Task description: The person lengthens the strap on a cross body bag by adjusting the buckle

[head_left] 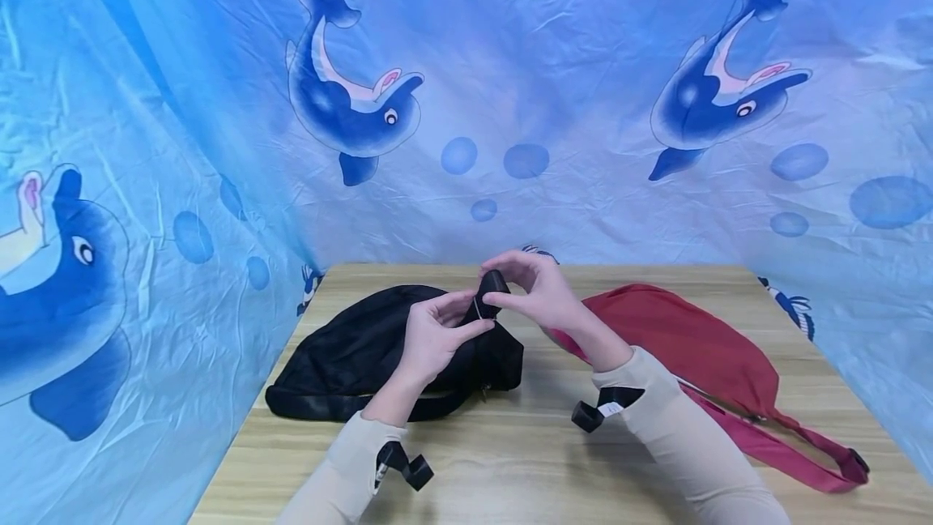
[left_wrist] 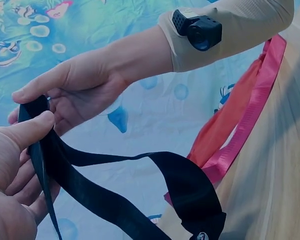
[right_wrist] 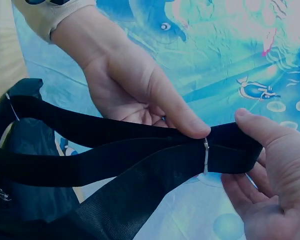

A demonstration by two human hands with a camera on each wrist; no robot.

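The left hand (head_left: 430, 339) and right hand (head_left: 541, 290) both pinch the black webbing strap (right_wrist: 175, 162), best kept flat (untwisted) at its metal slider (right_wrist: 206, 156).

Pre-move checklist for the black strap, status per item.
1. Left hand pinching the black strap: ok.
2. Right hand pinching the strap's folded end: ok.
3. Thin light loop visible across the strap: ok.
4. Loop closed all the way round: cannot tell, far side hidden.
5. Black bag resting on the table: ok.
6. Red bag apart from black bag: ok.
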